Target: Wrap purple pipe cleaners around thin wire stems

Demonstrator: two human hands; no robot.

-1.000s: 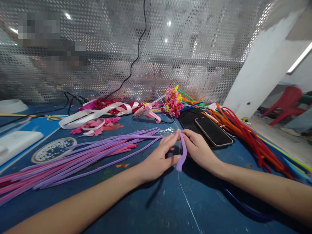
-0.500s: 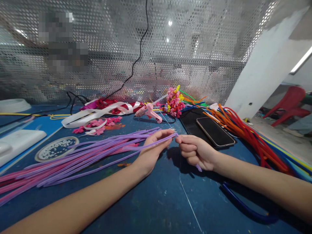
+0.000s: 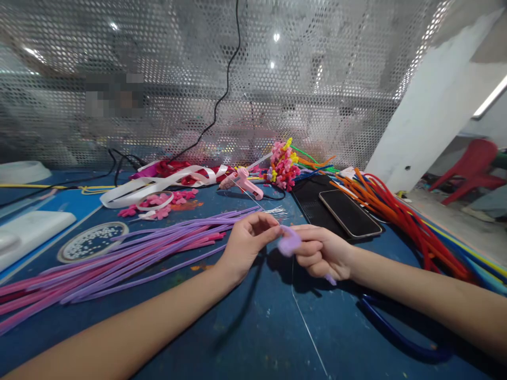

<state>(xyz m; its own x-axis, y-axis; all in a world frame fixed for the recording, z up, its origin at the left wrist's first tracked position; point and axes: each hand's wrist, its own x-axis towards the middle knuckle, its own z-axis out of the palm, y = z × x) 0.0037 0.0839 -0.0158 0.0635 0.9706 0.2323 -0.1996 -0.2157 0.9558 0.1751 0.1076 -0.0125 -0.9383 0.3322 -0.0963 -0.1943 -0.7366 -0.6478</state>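
A purple pipe cleaner [image 3: 290, 243], blurred by motion and bent into a small loop, lies between my two hands at the middle of the table. My left hand [image 3: 249, 244] pinches it at the loop's left side with thumb and forefinger. On the other side, my right hand [image 3: 322, 252] is closed around it, and a purple end pokes out below the curled fingers. Just behind the fingertips lie several thin metal wires [image 3: 276, 212]. To the left spreads a bunch of purple and pink pipe cleaners [image 3: 130, 258], its ends near my left hand.
Behind are a pink glue gun [image 3: 242, 182], white ribbon [image 3: 158, 184] and a fuzzy flower cluster [image 3: 284, 166]. A phone [image 3: 350, 214] and red and orange pipe cleaners [image 3: 407, 221] lie right. A dark blue curved band [image 3: 400, 338] sits at front right. Perforated metal panel [image 3: 309, 79] backs the table.
The purple strand that stretched left across my left hand is now curled into a loop by my right fingers. My left hand has drawn slightly down and left.
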